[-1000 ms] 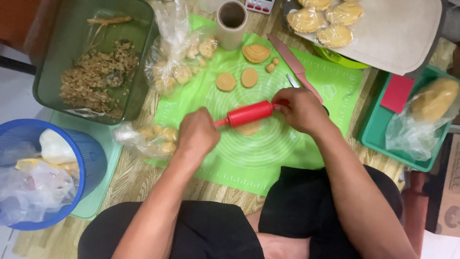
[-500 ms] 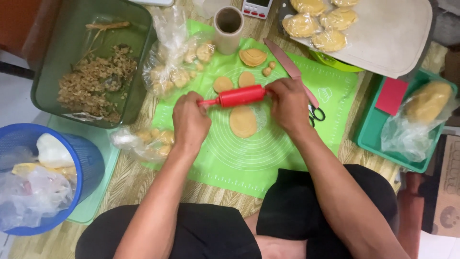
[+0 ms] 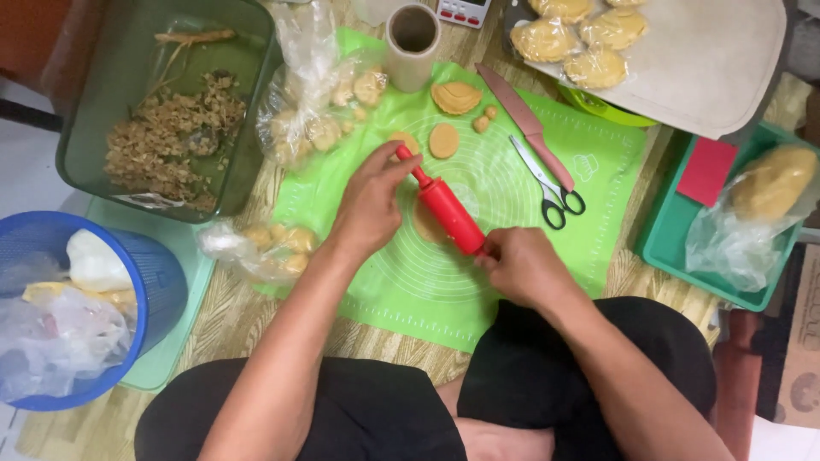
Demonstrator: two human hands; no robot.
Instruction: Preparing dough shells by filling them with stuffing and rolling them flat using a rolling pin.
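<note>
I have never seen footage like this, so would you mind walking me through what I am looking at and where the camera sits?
There is no machine here: a person sits on the floor with a camera on their head, looking straight down at their own bare hands. The single view shows a green silicone mat spread over a woven floor covering. The left hand and right hand each grip one end of a red rolling pin, which lies diagonally over a flattened piece of dough. Further up the mat lie small dough discs, a pink knife and scissors. To the left stands a dark green tub of chopped filling and a blue basket holding plastic bags. At top right, a pale board carries folded pastries.
</note>
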